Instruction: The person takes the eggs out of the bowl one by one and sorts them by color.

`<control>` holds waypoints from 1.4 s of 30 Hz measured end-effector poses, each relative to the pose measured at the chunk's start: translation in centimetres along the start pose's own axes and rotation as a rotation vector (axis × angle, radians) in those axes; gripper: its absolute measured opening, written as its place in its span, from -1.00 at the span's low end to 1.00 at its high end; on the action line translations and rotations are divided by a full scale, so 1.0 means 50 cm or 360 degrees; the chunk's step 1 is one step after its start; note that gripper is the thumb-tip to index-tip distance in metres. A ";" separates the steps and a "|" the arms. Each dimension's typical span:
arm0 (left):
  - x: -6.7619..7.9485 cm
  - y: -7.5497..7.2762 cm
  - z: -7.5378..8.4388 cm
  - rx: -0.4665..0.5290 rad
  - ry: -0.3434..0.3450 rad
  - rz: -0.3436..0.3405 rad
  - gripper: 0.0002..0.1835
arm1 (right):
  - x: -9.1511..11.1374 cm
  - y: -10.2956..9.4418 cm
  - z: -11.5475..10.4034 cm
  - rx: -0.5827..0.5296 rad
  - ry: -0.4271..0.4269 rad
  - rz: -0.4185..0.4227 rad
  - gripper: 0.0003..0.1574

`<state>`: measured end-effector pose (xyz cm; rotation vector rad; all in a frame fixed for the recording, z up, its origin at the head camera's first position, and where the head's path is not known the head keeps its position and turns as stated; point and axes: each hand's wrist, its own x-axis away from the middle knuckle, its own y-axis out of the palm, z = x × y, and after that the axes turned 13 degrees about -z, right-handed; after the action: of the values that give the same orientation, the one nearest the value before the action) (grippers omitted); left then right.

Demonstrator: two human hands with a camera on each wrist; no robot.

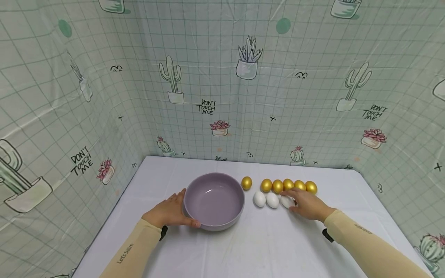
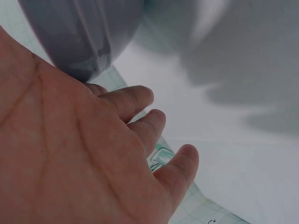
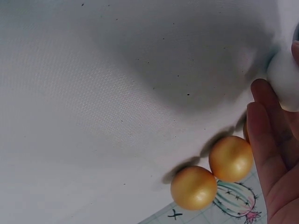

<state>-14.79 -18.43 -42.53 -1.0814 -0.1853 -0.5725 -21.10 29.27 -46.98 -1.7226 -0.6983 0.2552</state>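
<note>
A mauve bowl stands left of centre on the table. My left hand lies against its left side, thumb along the near wall and fingers spread at the far side; in the left wrist view those fingers are loosely extended beside the bowl. My right hand holds a white egg between thumb and fingertips, the rightmost of three. The other white eggs, one at the middle and one at the left, lie beside it. The right wrist view shows the held egg at its edge.
Several golden eggs form a row just behind the white ones. A single golden egg lies apart, close to the bowl's right rim. The white tabletop ends at a wall sheet printed with cacti.
</note>
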 end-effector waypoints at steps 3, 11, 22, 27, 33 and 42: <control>0.000 0.000 0.000 -0.0002 -0.0003 -0.0002 0.51 | 0.000 0.000 0.001 0.0005 0.0000 0.0001 -0.32; 0.000 -0.001 0.000 -0.0006 0.0001 -0.0003 0.50 | 0.000 -0.003 -0.003 0.0013 -0.0007 0.0021 -0.34; -0.003 -0.002 -0.002 -0.0022 0.0003 -0.0004 0.49 | 0.004 -0.010 -0.002 0.0015 0.0031 -0.0011 -0.31; -0.004 -0.004 -0.002 -0.0026 0.0008 -0.0003 0.49 | 0.006 -0.016 -0.003 0.0004 0.0034 -0.0025 -0.30; -0.007 -0.006 -0.001 -0.0034 0.0015 0.0004 0.48 | 0.013 -0.025 -0.007 -0.0003 0.0067 -0.0034 -0.28; 0.001 -0.010 -0.008 -0.0034 0.0027 -0.0016 0.46 | 0.040 -0.047 -0.010 0.0031 0.0104 0.0098 -0.33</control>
<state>-15.06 -19.00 -42.29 -1.0962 -0.1703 -0.5939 -19.99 30.27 -44.25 -1.7277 -0.5938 0.2463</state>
